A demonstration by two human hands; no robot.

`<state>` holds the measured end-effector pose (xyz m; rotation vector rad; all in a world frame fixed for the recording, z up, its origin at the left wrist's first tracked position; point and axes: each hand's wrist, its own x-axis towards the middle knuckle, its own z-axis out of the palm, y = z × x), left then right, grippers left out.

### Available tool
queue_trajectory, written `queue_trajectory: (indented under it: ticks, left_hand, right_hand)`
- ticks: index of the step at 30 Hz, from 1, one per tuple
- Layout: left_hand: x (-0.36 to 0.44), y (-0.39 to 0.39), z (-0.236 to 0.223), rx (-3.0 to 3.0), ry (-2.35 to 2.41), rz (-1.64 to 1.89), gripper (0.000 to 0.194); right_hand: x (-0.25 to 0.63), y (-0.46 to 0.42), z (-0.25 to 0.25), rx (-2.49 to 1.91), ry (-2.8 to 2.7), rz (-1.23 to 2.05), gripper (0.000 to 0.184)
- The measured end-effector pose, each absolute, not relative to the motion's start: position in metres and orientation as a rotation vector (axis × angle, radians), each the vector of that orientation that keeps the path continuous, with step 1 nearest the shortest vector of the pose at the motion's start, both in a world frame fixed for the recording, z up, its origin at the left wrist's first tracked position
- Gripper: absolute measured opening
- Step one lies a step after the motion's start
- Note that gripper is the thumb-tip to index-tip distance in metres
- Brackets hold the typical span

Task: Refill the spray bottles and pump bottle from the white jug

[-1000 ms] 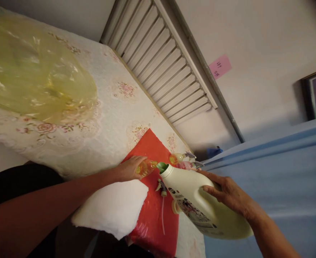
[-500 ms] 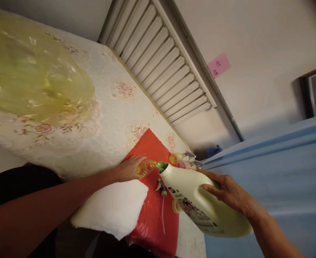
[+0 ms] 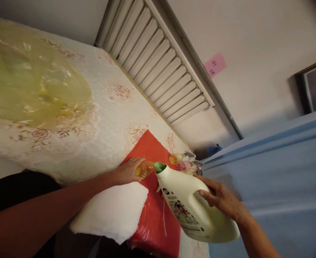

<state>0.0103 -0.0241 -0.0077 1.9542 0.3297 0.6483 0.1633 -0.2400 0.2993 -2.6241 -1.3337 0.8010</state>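
Observation:
Wrapped round a small clear bottle (image 3: 145, 169) with yellow liquid is my left hand (image 3: 129, 171). My right hand (image 3: 219, 199) grips the handle of a large pale green detergent jug (image 3: 191, 206). The jug is tilted, and its green spout meets or nearly meets the small bottle's mouth; I cannot make out a stream between them. Under both lies a red mat (image 3: 160, 222). A spray nozzle's thin tube (image 3: 164, 218) rests on the mat, its head mostly hidden behind the jug. White padding or tissue (image 3: 114, 209) lies below my left forearm.
Several small spray bottles (image 3: 183, 165) with yellow and pink liquid lie beyond the jug. A yellow plastic bag (image 3: 36, 79) sits on the flowered tablecloth (image 3: 106, 118) at the left. A radiator (image 3: 158, 64) lines the wall, and a blue curtain (image 3: 276, 182) hangs at right.
The jug has shifted slightly left and its base has come down toward me, now covering the nozzle head and the loose cap. My left hand stays nearly still on the bottle.

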Motion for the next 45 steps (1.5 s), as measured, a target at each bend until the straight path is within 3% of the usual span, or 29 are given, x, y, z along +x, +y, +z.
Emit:
queue_trajectory:
  ticks: [7, 15, 19, 25, 35, 41, 45]
  left_hand:
    - [0.005, -0.024, -0.001, 1.938, 0.342, 0.629, 0.079]
    - [0.005, -0.025, -0.001, 1.959, 0.388, 0.595, 0.077]
    - [0.005, -0.025, -0.001, 1.954, 0.389, 0.612, 0.076]
    - [0.005, -0.024, 0.000, 1.977, 0.355, 0.631, 0.074]
    - [0.005, -0.022, 0.001, 2.001, 0.330, 0.634, 0.074]
    - [0.008, -0.023, -0.005, 1.971, 0.337, 0.629, 0.077]
    - [0.009, -0.021, -0.008, 1.945, 0.356, 0.636, 0.079]
  right_hand:
    - [0.189, -0.262, 0.266, -2.364, -1.173, 0.887, 0.066]
    - [0.219, -0.254, 0.253, -2.390, -1.047, 0.479, 0.032]
    - [0.228, -0.234, 0.231, -2.153, -0.834, 0.402, 0.022]
    - [0.232, -0.186, 0.181, -1.748, -0.640, 0.356, 0.028]
    - [0.210, -0.124, 0.104, -1.533, -0.595, 0.322, 0.020]
    - [0.195, -0.131, 0.094, -1.535, -0.653, 0.386, 0.030]
    - [0.206, -0.160, 0.101, -1.850, -0.810, 0.407, 0.045]
